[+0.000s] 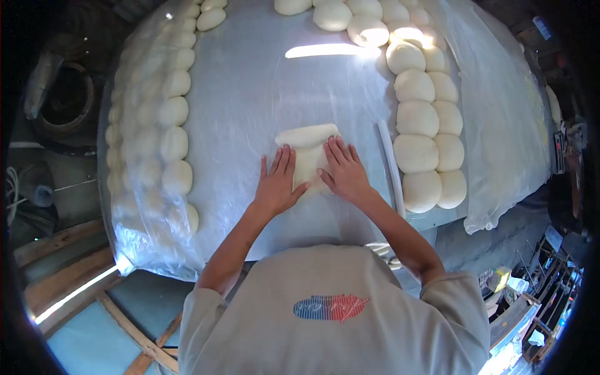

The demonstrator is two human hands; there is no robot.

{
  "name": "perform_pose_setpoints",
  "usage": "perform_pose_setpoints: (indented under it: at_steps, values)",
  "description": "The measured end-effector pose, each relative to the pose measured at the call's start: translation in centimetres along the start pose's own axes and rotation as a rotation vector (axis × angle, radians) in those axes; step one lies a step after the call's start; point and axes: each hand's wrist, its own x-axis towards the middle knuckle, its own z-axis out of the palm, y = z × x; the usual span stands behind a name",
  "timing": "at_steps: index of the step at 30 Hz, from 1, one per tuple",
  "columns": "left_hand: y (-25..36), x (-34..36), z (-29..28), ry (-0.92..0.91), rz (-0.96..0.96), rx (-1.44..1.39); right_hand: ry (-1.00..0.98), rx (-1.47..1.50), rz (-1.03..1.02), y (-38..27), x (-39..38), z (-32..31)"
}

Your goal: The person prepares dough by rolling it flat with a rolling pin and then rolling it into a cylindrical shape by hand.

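A flattened piece of dough (306,164) lies on the metal table in front of me, its far edge rolled into a thick log. My left hand (279,181) rests on the left side of the sheet, fingers stretched toward the roll and thumb out to the side. On the other side, my right hand (344,167) lies with fingers extended, the tips touching the right end of the roll. Neither hand grips the dough. A thin pale rod (391,167), perhaps a rolling pin, lies to the right of my right hand.
Rows of round dough balls (416,119) line the right side and far edge of the metal table (231,125). More dough balls (175,144) sit at the left, partly under clear plastic sheeting (153,231). Another plastic sheet (500,125) covers the right side. Cluttered shelving (519,312) stands at lower right.
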Motion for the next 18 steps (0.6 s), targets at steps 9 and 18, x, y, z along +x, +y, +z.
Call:
perform_pose_setpoints:
  at_steps: [9, 18]
  values:
    - [1.5, 1.3, 2.5, 0.274, 0.084, 0.071, 0.175, 0.011, 0.116, 0.5, 0.2, -0.3]
    - [6.1, -8.4, 0.0, -0.345, 0.035, 0.065, -0.245, 0.203, 0.218, -2.3, -8.3, -3.4]
